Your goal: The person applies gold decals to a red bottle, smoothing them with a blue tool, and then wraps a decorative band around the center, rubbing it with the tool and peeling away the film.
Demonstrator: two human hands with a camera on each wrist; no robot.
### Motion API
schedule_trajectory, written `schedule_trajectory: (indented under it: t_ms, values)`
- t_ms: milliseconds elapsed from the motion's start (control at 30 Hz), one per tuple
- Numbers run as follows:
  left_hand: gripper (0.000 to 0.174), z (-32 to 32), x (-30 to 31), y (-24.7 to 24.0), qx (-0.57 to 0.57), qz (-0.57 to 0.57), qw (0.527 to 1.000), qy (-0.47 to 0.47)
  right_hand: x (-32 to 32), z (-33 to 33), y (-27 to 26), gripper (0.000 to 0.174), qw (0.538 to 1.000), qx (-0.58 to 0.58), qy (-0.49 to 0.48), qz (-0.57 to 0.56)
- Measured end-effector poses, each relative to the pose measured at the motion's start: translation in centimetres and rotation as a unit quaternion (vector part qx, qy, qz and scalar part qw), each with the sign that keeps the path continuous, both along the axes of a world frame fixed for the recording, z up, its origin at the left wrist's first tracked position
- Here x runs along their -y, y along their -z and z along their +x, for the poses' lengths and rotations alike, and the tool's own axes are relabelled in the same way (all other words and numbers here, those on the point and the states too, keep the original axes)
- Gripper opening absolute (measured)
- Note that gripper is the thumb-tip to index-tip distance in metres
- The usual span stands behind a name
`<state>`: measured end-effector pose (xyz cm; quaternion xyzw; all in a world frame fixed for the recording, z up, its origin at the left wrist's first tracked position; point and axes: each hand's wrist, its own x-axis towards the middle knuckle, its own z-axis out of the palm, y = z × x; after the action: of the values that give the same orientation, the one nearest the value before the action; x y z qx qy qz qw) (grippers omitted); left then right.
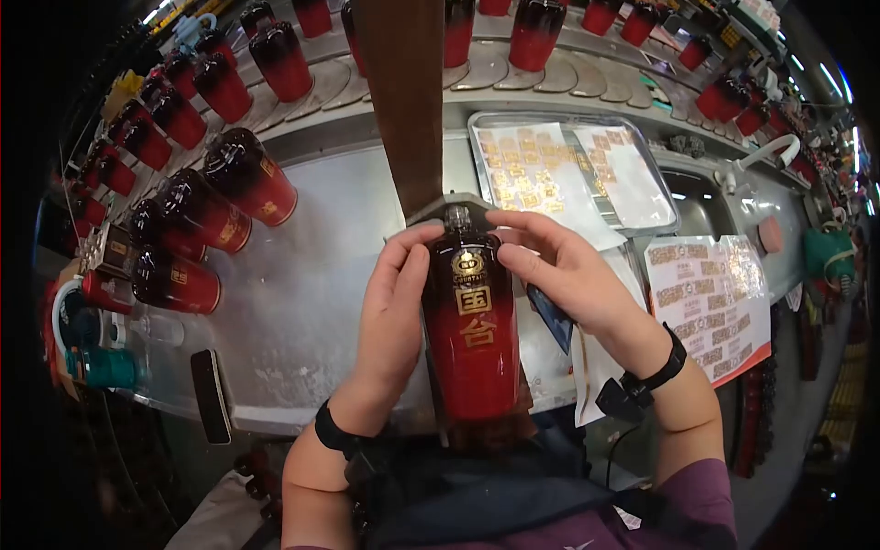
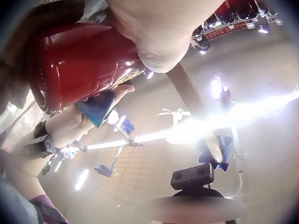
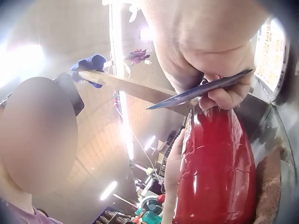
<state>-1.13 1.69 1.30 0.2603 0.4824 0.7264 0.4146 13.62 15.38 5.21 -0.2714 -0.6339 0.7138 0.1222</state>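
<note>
A red-to-black glossy bottle [image 1: 477,357] with gold lettering lies before me, its neck pointing away, over a brown block [image 3: 270,186]. My left hand [image 1: 390,293] grips its dark shoulder from the left, with thumb and fingertips close together at the edge. On the opposite side my right hand [image 1: 573,275] has thumb and forefinger at the shoulder, just below the clear neck. Tucked in the right hand's lower fingers is a thin blue triangular scraper [image 3: 201,91], its pointed end sticking out. The gold emblem and characters face up between both hands.
Several similar bottles [image 1: 252,179] stand at the left of the metal table. A phone [image 1: 211,396] lies near its front edge. On the right are a tray [image 1: 672,197] with gold decals, a printed decal sheet [image 1: 710,307] and a faucet [image 1: 765,158]. A brown post [image 1: 399,101] rises ahead.
</note>
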Motion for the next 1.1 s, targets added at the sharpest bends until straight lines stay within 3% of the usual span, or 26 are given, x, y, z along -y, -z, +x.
schedule_trajectory:
  t_ms: [200, 300, 433, 533, 600, 667, 700, 733, 833, 1033, 1100]
  values:
    - [0.028, -0.1, -0.2, 0.1, 0.015, 0.008, 1.000, 0.011, 0.0, -1.2, 0.8, 0.064, 0.999, -0.029, 0.000, -0.036]
    - [0.028, -0.2, -0.4, 0.0, 0.010, -0.003, 1.000, 0.013, -0.1, -1.3, 0.0, 0.057, 0.998, 0.000, -0.029, -0.054]
    - [0.032, 0.1, -0.5, 0.0, -0.008, -0.015, 1.000, 0.007, -0.1, -1.3, -0.5, 0.060, 0.998, 0.018, -0.043, -0.040]
    - [0.035, 0.0, -0.4, -0.1, 0.002, -0.019, 1.000, 0.011, -0.3, -1.1, -0.4, 0.057, 0.998, 0.009, -0.045, -0.048]
    - [0.035, -0.1, -0.4, 0.0, -0.010, -0.026, 1.000, 0.009, -0.7, -0.8, 0.4, 0.043, 0.999, 0.022, -0.025, 0.008]
    - [0.035, -0.1, -0.4, -0.3, -0.025, -0.033, 0.999, 0.006, -2.5, -0.3, 0.4, 0.040, 1.000, 0.006, 0.013, -0.004]
    - [0.036, -0.1, -0.3, -0.7, -0.004, -0.027, 1.000, 0.014, -3.3, -0.5, 1.1, 0.048, 0.999, -0.013, 0.047, -0.008]
    - [0.036, 0.0, -0.3, -1.0, 0.017, -0.022, 0.999, 0.023, -4.2, 0.3, 0.8, 0.044, 0.995, -0.034, 0.045, -0.085]
    - [0.037, -0.3, -0.3, -0.3, -0.032, -0.050, 0.998, 0.017, -4.0, 0.8, 0.3, 0.033, 0.992, -0.052, 0.066, -0.096]
    - [0.038, -0.4, -0.5, -0.5, -0.079, -0.053, 0.995, 0.019, -2.2, 0.8, -1.5, 0.035, 0.997, -0.040, 0.069, 0.022]
    - [0.038, -0.3, -0.5, -0.6, -0.076, -0.051, 0.996, 0.019, -1.9, 0.9, -1.4, 0.036, 0.997, -0.048, 0.063, 0.011]
